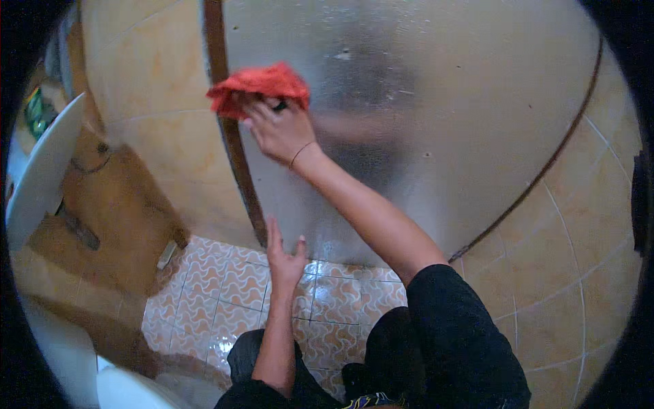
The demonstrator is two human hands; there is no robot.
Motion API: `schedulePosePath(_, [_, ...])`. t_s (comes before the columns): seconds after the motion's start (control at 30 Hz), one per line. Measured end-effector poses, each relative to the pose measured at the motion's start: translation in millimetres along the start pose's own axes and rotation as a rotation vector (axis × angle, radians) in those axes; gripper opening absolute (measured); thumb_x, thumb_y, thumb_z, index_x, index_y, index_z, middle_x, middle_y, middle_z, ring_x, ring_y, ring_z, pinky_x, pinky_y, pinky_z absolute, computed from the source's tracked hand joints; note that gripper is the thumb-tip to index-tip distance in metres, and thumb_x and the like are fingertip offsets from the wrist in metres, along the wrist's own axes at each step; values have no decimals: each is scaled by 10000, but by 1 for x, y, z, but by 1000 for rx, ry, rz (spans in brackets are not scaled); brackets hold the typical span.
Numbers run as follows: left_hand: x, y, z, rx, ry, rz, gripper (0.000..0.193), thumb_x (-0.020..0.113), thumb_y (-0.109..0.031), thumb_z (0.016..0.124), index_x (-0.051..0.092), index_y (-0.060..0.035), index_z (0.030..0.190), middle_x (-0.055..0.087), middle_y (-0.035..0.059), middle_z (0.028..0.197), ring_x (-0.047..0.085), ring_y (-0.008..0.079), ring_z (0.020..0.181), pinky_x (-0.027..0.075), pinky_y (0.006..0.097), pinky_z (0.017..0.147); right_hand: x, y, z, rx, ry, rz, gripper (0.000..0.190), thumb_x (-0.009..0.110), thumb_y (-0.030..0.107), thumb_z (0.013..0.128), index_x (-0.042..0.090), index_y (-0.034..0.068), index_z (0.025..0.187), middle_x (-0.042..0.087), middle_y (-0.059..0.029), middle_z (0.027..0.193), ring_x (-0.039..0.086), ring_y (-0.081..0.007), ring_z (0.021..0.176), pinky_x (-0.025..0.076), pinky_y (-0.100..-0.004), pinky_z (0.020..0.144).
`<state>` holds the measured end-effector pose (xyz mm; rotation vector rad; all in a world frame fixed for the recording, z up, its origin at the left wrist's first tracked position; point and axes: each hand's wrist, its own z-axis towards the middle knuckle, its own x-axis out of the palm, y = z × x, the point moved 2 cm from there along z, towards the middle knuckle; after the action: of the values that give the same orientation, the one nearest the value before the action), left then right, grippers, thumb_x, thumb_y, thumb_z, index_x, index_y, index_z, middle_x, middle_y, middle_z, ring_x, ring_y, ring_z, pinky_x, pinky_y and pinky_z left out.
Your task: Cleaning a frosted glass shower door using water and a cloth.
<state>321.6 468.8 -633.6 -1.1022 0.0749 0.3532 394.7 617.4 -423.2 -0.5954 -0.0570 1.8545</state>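
Note:
My right hand presses a red cloth against the left edge of a grey, glossy door panel, over its dark brown frame. The cloth is bunched under and above my fingers. Lower down, my left hand is raised with its fingers apart, holding nothing, in front of the panel's lower left corner. Whether it touches the panel I cannot tell. Small marks and streaks show on the panel's upper part, along with a blurred dark reflection.
A white washbasin juts out at the left, a pipe beneath it. A white ceramic fixture stands at the lower left. Yellowish wall tiles flank the panel. The patterned tile floor has shiny, wet-looking spots.

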Motion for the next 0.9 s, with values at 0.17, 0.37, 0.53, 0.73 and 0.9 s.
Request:
schedulePosePath(0.17, [5, 37, -1, -38, 15, 39, 747, 682, -89, 833, 307, 9, 1471, 275, 216, 1546, 323, 361, 1407, 410, 481, 1031, -45, -43, -37, -42, -108, 0, 350, 566, 400, 883, 662, 189, 1145, 630, 19, 1192, 565, -156, 1074, 380, -406, 979])
schedulePosePath(0.37, [12, 58, -6, -73, 146, 39, 753, 684, -112, 842, 296, -5, 1478, 270, 187, 1555, 315, 355, 1412, 408, 497, 1042, -173, -181, -105, 202, -140, -465, 441, 623, 452, 838, 650, 187, 1189, 579, -58, 1308, 510, -262, 1205, 319, -470, 1042])
schedulePosePath(0.53, [27, 59, -7, -183, 196, 33, 773, 686, -124, 845, 278, -36, 1495, 283, 186, 1550, 330, 358, 1404, 434, 483, 1019, -254, -295, -245, 675, -360, -366, 476, 512, 418, 932, 575, 37, 1211, 561, -189, 1261, 468, -388, 1201, 313, -479, 1048])
schedulePosePath(0.73, [23, 74, -2, -165, 161, 29, 769, 691, -130, 844, 288, -40, 1493, 290, 189, 1546, 345, 352, 1397, 450, 455, 1003, -222, -279, -290, 1085, -519, -316, 401, 410, 319, 1000, 559, -8, 1178, 569, -241, 1197, 476, -411, 1126, 303, -475, 1024])
schedulePosePath(0.9, [16, 63, 7, -184, 105, -11, 751, 689, -129, 850, 300, -35, 1485, 278, 180, 1554, 350, 345, 1394, 440, 465, 1012, -86, -158, -210, 656, -317, -343, 392, 457, 256, 992, 510, 32, 1309, 521, -220, 1308, 466, -371, 1211, 279, -462, 1080])
